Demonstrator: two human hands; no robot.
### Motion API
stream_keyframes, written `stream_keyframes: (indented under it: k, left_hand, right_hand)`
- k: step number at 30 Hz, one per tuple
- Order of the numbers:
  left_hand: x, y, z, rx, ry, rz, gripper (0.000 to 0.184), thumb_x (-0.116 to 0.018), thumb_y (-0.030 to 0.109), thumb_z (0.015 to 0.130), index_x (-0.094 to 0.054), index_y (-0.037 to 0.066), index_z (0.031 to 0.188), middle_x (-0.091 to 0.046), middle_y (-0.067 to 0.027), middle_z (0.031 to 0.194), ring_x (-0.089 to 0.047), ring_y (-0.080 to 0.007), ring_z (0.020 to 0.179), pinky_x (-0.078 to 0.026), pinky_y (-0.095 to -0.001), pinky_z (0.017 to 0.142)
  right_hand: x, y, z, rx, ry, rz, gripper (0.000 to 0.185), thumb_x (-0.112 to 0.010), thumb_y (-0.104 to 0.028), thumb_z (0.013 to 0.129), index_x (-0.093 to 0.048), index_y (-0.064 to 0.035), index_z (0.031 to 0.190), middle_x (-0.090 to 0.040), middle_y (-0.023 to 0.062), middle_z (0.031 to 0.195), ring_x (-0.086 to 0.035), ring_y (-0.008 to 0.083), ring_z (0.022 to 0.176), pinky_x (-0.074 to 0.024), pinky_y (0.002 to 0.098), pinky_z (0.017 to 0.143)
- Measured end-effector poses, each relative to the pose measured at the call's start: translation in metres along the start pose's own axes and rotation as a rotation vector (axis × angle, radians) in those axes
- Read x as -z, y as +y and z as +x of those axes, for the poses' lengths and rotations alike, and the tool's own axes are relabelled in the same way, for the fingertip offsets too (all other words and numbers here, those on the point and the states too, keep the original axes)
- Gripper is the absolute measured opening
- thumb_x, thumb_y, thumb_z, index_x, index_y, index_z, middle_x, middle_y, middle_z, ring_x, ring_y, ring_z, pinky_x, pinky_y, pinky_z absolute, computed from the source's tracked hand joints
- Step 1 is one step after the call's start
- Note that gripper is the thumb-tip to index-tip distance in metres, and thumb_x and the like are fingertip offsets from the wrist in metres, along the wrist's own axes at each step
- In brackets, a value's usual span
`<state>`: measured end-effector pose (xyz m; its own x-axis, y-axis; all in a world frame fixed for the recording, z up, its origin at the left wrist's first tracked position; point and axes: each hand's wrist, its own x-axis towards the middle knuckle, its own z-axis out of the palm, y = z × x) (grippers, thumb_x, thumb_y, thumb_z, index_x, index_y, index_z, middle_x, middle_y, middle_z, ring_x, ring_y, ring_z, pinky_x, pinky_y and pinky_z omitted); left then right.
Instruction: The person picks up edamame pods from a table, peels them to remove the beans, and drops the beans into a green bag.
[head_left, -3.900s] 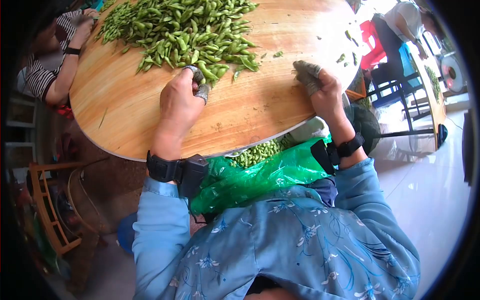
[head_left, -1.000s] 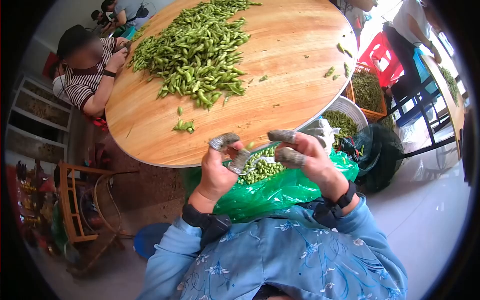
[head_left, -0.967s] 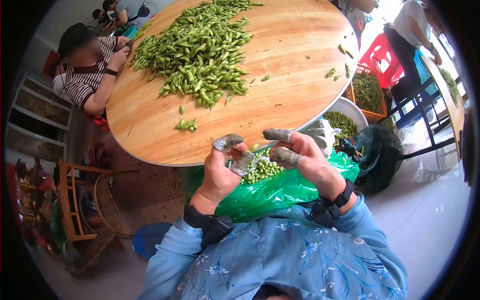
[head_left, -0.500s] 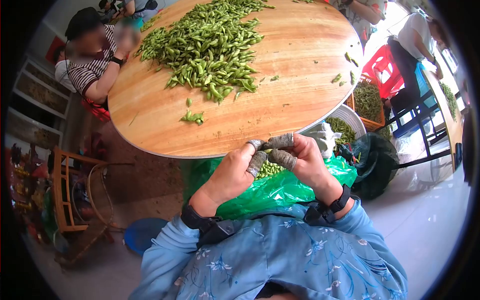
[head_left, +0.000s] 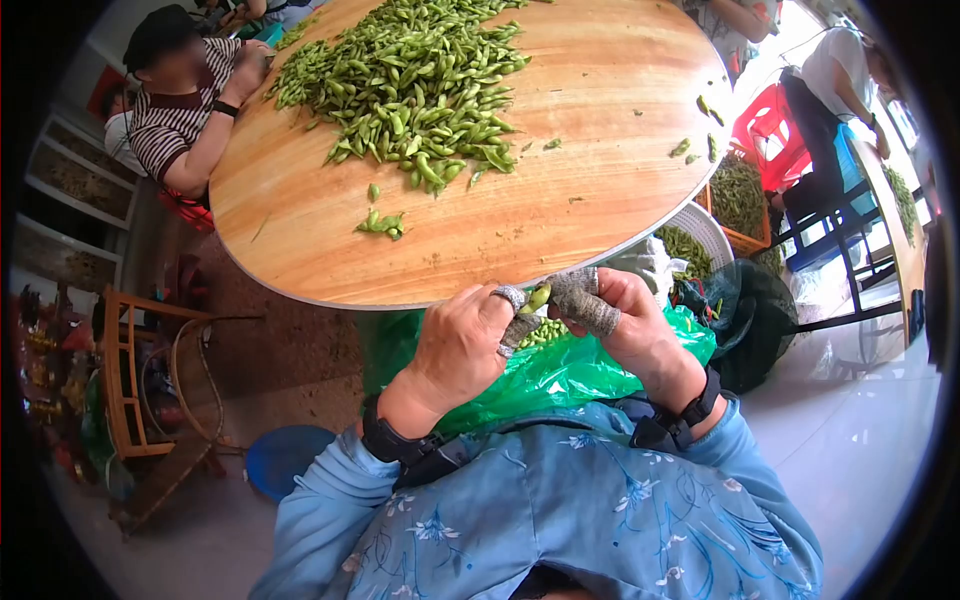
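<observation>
A green soybean pod (head_left: 538, 298) is pinched between my two hands near the table's front edge. Grey cloth finger covers wrap the thumb and index finger of each hand. My left hand (head_left: 460, 338) closes on the pod's left end. From the other side, my right hand (head_left: 635, 325) presses its covered thumb and finger together at the pod's right end. Below them, shelled green beans (head_left: 543, 332) lie in a green plastic bag (head_left: 480, 388). A large heap of soybean pods (head_left: 410, 110) covers the far part of the round wooden table (head_left: 480, 235), and a few loose pods (head_left: 382, 224) lie closer.
A striped-shirted person (head_left: 180, 110) sits at the table's left. To the right are a white basket (head_left: 712, 235) of pods, an orange crate (head_left: 745, 205) of pods and a dark bin (head_left: 750, 330). On the left floor stand a wooden chair (head_left: 125, 385) and a blue basin (head_left: 285, 462).
The hands have shifted slightly, and a pod now shows between the fingertips. The person at the left has moved their hands and head a little.
</observation>
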<state>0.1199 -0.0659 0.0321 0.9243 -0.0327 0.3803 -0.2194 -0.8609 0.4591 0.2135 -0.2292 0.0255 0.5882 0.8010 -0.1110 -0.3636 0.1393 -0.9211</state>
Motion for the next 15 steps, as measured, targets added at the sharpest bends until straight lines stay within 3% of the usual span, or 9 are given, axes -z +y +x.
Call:
stream_keyframes:
  k: [2, 5, 8, 10, 15]
  left_hand:
    - [0.0015, -0.0015, 0.0004, -0.033, 0.005, 0.020, 0.018, -0.052, 0.001, 0.059, -0.047, 0.002, 0.076, -0.051, -0.0117, 0.070, -0.052, -0.0299, 0.066, -0.042, -0.0399, 0.051]
    - [0.0027, -0.0043, -0.0004, -0.039, -0.071, 0.079, 0.026, -0.059, 0.010, 0.060, -0.052, 0.000, 0.083, -0.055, -0.0155, 0.074, -0.055, -0.0328, 0.067, -0.044, -0.0377, 0.057]
    - [0.0009, -0.0047, 0.0005, -0.110, -0.011, 0.084, 0.028, -0.058, 0.008, 0.057, -0.052, 0.000, 0.083, -0.054, -0.0162, 0.075, -0.054, -0.0332, 0.068, -0.044, -0.0381, 0.056]
    - [0.0028, -0.0016, 0.0033, -0.127, -0.014, 0.114, 0.022, -0.053, 0.000, 0.054, -0.047, 0.003, 0.074, -0.051, -0.0112, 0.073, -0.052, -0.0284, 0.068, -0.043, -0.0377, 0.053]
    - [0.0036, -0.0032, 0.0038, -0.133, -0.068, 0.107, 0.021, -0.054, 0.001, 0.054, -0.046, 0.002, 0.074, -0.051, -0.0119, 0.074, -0.051, -0.0284, 0.069, -0.043, -0.0375, 0.055]
  right_hand:
    - [-0.0005, -0.0019, 0.0007, -0.014, -0.006, -0.010, 0.022, -0.060, -0.021, 0.079, -0.058, -0.0012, 0.089, -0.059, 0.0008, 0.077, -0.049, 0.0053, 0.065, -0.0385, 0.0187, 0.059]
    - [0.0037, -0.0018, 0.0010, -0.043, -0.054, -0.054, 0.021, -0.056, -0.019, 0.082, -0.057, -0.0007, 0.092, -0.057, -0.0029, 0.079, -0.047, 0.0035, 0.070, -0.0380, 0.0185, 0.062]
    - [0.0039, -0.0007, 0.0014, -0.052, -0.044, -0.034, 0.019, -0.056, -0.019, 0.082, -0.057, -0.0011, 0.090, -0.057, -0.0030, 0.078, -0.047, 0.0034, 0.068, -0.0375, 0.0187, 0.061]
    - [0.0036, -0.0011, 0.0018, -0.057, -0.025, -0.043, 0.021, -0.058, -0.020, 0.081, -0.058, -0.0009, 0.089, -0.057, -0.0012, 0.077, -0.047, 0.0043, 0.066, -0.0375, 0.0187, 0.059]
    - [0.0019, -0.0002, 0.0022, -0.070, 0.016, -0.048, 0.021, -0.059, -0.020, 0.079, -0.058, -0.0005, 0.088, -0.058, 0.0008, 0.075, -0.047, 0.0051, 0.063, -0.0374, 0.0187, 0.058]
